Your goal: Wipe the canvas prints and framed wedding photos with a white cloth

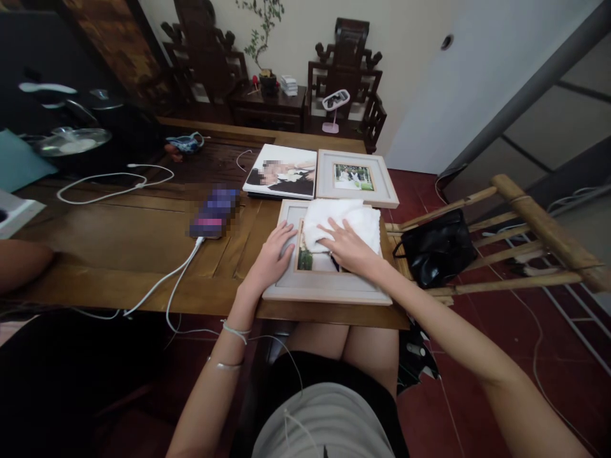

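You sit in a home living room: carved wooden chairs (pixel 351 70), potted plant (pixel 265 44), framed photos (pixel 356 178) on the table (pixel 119 235).

right hand (pixel 351 249) pressing white cloth (pixel 341 224), picture frame (pixel 324 289)

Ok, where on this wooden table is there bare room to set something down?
Bare wood lies left of the phone, between the white cable loop and the table edge. The right end is crowded: the framed photo under both hands, another frame, a canvas print.
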The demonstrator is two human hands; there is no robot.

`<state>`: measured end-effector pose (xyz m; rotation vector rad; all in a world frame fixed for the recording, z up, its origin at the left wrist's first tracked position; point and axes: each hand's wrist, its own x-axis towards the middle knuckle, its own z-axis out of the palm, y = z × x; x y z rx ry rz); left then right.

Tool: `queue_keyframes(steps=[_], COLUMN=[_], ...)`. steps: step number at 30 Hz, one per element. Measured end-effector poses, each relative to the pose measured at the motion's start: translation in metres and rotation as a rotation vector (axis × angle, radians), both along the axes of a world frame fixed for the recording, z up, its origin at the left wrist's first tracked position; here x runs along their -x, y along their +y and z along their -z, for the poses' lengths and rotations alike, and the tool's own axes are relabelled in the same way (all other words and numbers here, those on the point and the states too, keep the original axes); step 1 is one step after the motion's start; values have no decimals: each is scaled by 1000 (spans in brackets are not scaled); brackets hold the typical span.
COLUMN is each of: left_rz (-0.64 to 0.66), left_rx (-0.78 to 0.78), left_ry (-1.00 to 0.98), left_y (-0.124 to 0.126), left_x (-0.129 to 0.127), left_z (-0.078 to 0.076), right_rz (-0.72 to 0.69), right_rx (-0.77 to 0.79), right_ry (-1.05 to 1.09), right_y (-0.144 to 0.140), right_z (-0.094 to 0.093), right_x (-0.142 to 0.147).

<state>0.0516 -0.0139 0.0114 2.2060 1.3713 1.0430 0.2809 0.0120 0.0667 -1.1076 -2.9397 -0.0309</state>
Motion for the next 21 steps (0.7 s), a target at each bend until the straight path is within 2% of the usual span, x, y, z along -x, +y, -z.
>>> queue_keyframes(steps=[3,7,9,11,13,15,18,21], left_rz=[-1,-8,-9,-11,-14,-8,-2,-3], left_rx=[-10,-14,-14,-8,2,10,13,10], left_ry=[-5,-27,-29,-22,-14,-6,2,5], left_y=[1,0,0,-1,-1,0,0,0], left_x=[0,-1,-1,-2,-1,-1,0,0], left_z=[1,0,-1,-1,-1,-1,1,1], right_rz=[-49,-109,-127,-136,-135,-117,-50,23], right_rx=[99,274,342,365,339,285,158,12], right_ry=[10,33,36,43,67,94,119,132], right_y=[-35,-81,-96,-103,-101,-89,-59,-23], right_z=[-8,-35,-47,-51,-46,-33,-11,1], right_x=[-4,-10,-10,-9,-7,-7,-9,-9])
